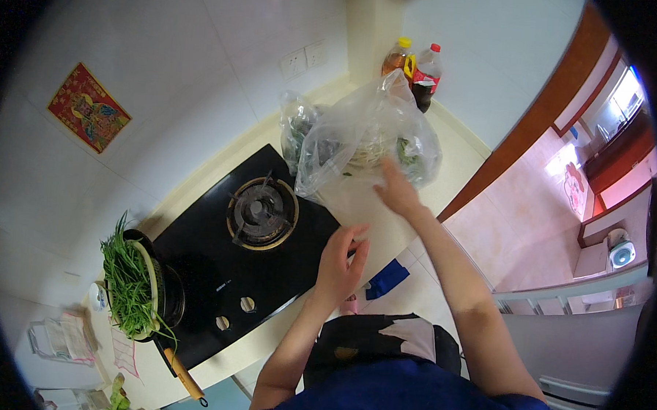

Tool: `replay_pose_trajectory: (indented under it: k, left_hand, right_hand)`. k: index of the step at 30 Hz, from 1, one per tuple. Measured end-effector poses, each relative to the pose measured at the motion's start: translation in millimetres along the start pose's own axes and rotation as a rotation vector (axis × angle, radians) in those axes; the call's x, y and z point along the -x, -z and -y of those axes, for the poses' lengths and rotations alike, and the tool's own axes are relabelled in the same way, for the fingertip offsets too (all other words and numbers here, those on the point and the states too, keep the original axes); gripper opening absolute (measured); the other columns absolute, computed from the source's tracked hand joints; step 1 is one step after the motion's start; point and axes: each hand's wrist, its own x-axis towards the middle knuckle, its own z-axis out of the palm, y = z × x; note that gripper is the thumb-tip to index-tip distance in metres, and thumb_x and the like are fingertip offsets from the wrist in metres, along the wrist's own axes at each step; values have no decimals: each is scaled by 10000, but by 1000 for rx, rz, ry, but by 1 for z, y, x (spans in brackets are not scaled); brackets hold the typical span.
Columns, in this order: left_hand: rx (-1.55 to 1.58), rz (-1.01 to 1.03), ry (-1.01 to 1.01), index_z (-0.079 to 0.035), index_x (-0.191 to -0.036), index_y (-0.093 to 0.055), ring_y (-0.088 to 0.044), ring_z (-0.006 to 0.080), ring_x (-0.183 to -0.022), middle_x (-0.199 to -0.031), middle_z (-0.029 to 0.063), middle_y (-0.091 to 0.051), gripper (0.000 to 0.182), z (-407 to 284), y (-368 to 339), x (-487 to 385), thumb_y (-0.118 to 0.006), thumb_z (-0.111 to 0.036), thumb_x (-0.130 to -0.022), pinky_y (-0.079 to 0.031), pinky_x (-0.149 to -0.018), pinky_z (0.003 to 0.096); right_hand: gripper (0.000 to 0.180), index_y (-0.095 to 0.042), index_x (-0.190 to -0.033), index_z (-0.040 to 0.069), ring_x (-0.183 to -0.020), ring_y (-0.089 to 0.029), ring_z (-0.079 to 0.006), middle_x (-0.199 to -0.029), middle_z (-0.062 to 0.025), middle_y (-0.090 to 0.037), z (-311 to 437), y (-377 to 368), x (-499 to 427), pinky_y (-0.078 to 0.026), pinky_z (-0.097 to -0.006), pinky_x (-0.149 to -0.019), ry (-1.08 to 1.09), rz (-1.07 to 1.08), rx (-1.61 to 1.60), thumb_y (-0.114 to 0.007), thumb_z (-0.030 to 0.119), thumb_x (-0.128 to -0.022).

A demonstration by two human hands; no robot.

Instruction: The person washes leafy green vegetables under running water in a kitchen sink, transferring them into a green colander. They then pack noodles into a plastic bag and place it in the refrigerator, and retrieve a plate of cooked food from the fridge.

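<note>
My right hand [398, 192] reaches over the countertop at the near edge of a clear plastic bag [343, 128] that holds pale stringy vegetables and green leaves. Its fingers are apart, and whether they touch the bag is unclear. My left hand [343, 260] hovers above the front right edge of the black glass gas hob [205, 260], fingers spread, with nothing seen in it. A second plastic bag [296, 121] with dark greens leans beside the first. The gas burner [258, 213] near the bags is bare.
Long green vegetables [132, 284] fill a colander set on a wooden-handled pan [184, 372] at the hob's left end. An oil bottle [396, 57] and a cola bottle [426, 77] stand in the back corner. A doorway with a brown frame [530, 109] lies to the right.
</note>
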Motion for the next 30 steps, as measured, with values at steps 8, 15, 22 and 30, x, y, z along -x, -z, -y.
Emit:
replay_pose_trajectory:
  k: [8, 15, 22, 30]
  left_hand:
    - [-33, 40, -160, -14, -1197, -558, -605, 255, -1047, -1189, 165, -584, 293, 42, -44, -106, -557, -111, -921, -524, -848, 334]
    - [-235, -43, 24, -16, -1209, -552, -571, 322, -1101, -1159, 212, -594, 353, 94, -94, -207, -601, -114, -873, -499, -884, 386]
    - [-871, -138, 535, -57, -1191, -554, -655, 364, -876, -1093, 224, -626, 490, 110, -119, -277, -689, -293, -783, -522, -750, 457]
    - [-339, -367, 357, -15, -1015, -630, -661, 240, -797, -939, 104, -661, 183, 62, -98, -267, -584, -135, -884, -562, -722, 382]
  right_hand:
    - [718, -254, -1449, -5, -1069, -586, -274, -1471, -220, -306, -68, 57, 0, -481, -349, -898, -184, -411, -317, -637, 147, -861]
    - [680, -303, -1448, 48, -975, -608, -159, -1401, -156, -424, -74, 80, -17, -491, -220, -617, -169, -249, -720, -637, 80, -857]
    - [469, -469, -1347, 66, -859, -620, -107, -1245, -85, -570, -108, 108, -44, -498, -225, -609, -56, 165, -936, -574, 51, -890]
    - [416, -574, -1220, 75, -870, -628, -300, -1028, -162, -642, -136, 98, -65, -479, -432, -791, 619, 188, -471, -666, 201, -835]
